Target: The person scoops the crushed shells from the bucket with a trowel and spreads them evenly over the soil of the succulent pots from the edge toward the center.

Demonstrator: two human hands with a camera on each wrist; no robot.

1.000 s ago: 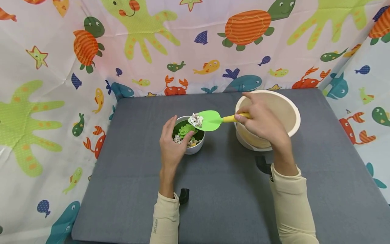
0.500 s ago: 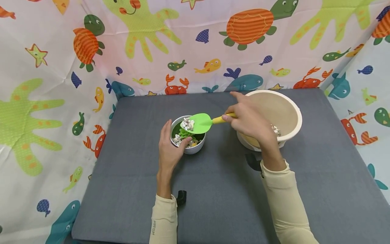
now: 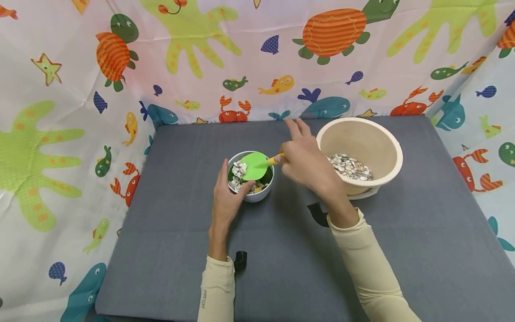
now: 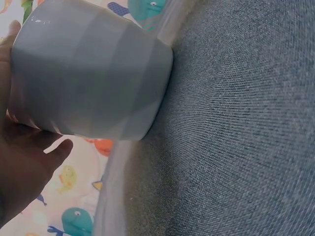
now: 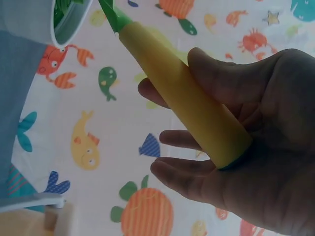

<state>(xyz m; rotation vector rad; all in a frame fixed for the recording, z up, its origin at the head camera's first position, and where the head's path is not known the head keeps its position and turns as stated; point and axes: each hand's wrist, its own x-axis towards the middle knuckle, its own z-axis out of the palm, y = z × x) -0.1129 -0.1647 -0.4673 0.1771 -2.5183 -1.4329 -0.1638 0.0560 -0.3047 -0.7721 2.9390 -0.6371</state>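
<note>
My left hand [image 3: 228, 197] grips a small white flower pot [image 4: 93, 73], thumb over the near rim and fingers along its left side. The pot stands on the table; green leaves and pale pebbles show inside. In my right hand [image 3: 307, 163] is a toy trowel by its yellow handle [image 5: 182, 93], thumb on one side and fingers on the other. The trowel's green blade [image 3: 255, 166] is over the pot, tipped down to the left, with whitish pebbles [image 3: 239, 169] at its tip. The blade covers much of the plant in the head view.
A large cream pot [image 3: 392, 167] with mixed pebbles [image 3: 349, 167] in its bottom stands right of my right hand. The grey table [image 3: 177, 259] meets a curtain [image 3: 265, 58] printed with sea animals at the back and sides.
My right hand has moved left with the trowel, carrying the blade from the rim to over the pot's middle and tilting it. Pebbles in the cream pot have come into view. The left hand stays put.
</note>
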